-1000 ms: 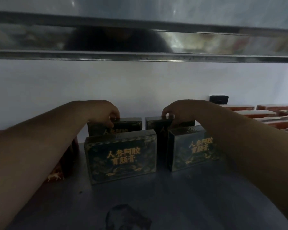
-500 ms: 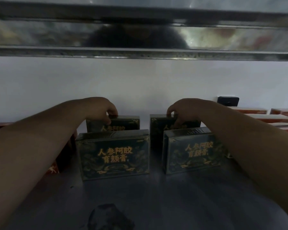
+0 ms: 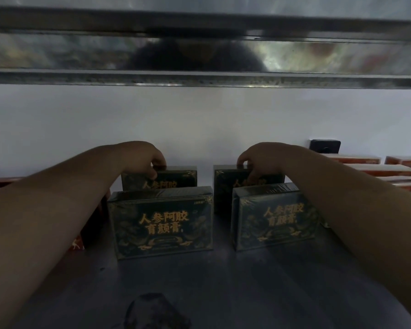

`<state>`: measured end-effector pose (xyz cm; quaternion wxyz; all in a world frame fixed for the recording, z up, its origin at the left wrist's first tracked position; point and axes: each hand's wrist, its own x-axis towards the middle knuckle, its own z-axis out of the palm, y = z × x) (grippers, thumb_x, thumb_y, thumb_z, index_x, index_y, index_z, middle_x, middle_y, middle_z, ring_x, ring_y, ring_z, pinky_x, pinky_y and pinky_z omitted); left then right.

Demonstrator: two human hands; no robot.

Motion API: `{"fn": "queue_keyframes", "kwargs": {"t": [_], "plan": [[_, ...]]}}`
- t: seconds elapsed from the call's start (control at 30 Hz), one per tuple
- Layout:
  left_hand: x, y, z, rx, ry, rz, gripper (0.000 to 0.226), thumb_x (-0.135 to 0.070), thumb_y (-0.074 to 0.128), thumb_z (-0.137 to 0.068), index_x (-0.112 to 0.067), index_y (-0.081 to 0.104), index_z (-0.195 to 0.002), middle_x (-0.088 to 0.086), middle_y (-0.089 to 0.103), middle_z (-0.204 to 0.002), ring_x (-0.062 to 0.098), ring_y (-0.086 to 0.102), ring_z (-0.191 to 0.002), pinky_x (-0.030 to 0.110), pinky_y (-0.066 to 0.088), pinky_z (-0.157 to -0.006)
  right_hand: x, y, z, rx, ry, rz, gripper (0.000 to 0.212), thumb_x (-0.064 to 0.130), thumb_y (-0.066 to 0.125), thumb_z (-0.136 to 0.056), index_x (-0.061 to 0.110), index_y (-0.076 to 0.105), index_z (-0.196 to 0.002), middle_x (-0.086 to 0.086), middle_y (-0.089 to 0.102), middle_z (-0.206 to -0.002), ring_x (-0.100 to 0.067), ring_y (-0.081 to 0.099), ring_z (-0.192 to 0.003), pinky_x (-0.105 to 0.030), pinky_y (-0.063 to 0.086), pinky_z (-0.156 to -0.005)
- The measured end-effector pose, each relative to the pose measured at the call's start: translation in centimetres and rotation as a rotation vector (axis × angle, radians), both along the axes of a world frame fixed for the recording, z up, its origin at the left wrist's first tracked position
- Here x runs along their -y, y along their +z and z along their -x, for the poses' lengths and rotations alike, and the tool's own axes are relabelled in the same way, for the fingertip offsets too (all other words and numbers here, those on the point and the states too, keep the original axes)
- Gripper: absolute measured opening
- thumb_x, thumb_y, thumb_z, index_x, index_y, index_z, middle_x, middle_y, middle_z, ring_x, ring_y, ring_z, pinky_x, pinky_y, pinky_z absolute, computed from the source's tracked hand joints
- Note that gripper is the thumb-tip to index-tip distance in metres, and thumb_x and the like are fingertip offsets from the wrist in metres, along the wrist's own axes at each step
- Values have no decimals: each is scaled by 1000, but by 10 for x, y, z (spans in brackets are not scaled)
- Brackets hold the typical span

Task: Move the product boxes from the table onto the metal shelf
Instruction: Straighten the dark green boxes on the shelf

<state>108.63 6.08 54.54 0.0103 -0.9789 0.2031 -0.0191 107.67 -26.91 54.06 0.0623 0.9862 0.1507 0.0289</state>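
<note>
Fingers (image 3: 157, 162) of your left hand (image 3: 141, 156) are curled over the top edge of the rear left box (image 3: 178, 178) and grasp it. The fingers (image 3: 243, 160) of your right hand (image 3: 265, 157) are curled in the same way over the top edge of the rear right box (image 3: 224, 184) and grasp it. Both rear boxes stand upright on the metal shelf (image 3: 223, 286), close to the white wall (image 3: 199, 122), with a narrow gap between them. Each is dark green, with gold lettering on the face turned toward you. The front left box (image 3: 163, 222), of the same design, stands upright just in front of the rear left box and covers its lower part. The front right box (image 3: 275, 216) stands just in front of the rear right box, angled slightly to one side. Whether each front box touches the one behind it cannot be told. Your left forearm passes beside the left end of the front left box; your right forearm crosses the right end of the front right box. A red box (image 3: 77, 243) shows below your left forearm, left of the front left box. At the right, near the wall, lie red boxes with pale tops (image 3: 377, 170), and a small black object (image 3: 325, 146) sits behind them. Overhead, the upper shelf edge (image 3: 199, 79) spans the view, its metal carrying a blurred dark reflection.
</note>
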Motion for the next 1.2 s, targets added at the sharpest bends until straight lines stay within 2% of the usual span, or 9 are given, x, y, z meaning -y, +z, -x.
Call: {"fn": "queue_keyframes", "kwargs": {"t": [0.13,0.37,0.6,0.8,1.03,1.2], "plan": [[-1,0,-1,16,2,-9,39,-21,72,-87,-25,64,-125,-10,60,-113,11,54,-100,27,38,-73,-1,-1,-1,1,-6,4,50,39,80,-80,34,60,-126,9,56,-114,-16,51,-103,-36,46,-89],[-1,-1,0,29,-5,-21,40,-21,70,-89,-22,64,-128,-4,61,-126,12,52,-102,28,39,-81,-1,-3,-2,13,-8,18,49,41,78,-82,35,59,-126,6,59,-126,-14,47,-102,-35,44,-88],[-5,-2,1,43,3,0,42,-20,68,-90,-22,62,-132,-1,61,-130,16,54,-110,35,46,-92,-1,-3,-2,3,-12,22,50,42,78,-82,35,58,-128,5,61,-125,-15,49,-103,-37,47,-94],[-4,-1,0,22,10,4,44,-19,69,-89,-22,61,-132,-1,60,-130,12,50,-104,29,40,-82,-1,-4,-4,13,-7,18,47,43,78,-82,36,60,-125,6,59,-121,-16,50,-104,-37,46,-90],[-4,-2,2,17,5,-3,44,-20,71,-88,-22,62,-131,-2,62,-128,11,53,-101,28,40,-82,-3,-4,-3,15,-6,28,47,41,78,-81,36,59,-125,4,61,-125,-19,55,-108,-42,49,-96],[-3,-5,1,33,-6,-50,43,-24,69,-90,-24,60,-132,-2,60,-131,10,54,-99,31,47,-88,-4,-3,-1,-26,-42,-23,56,37,81,-78,36,57,-129,4,59,-127,-18,54,-107,-40,49,-96]]}}
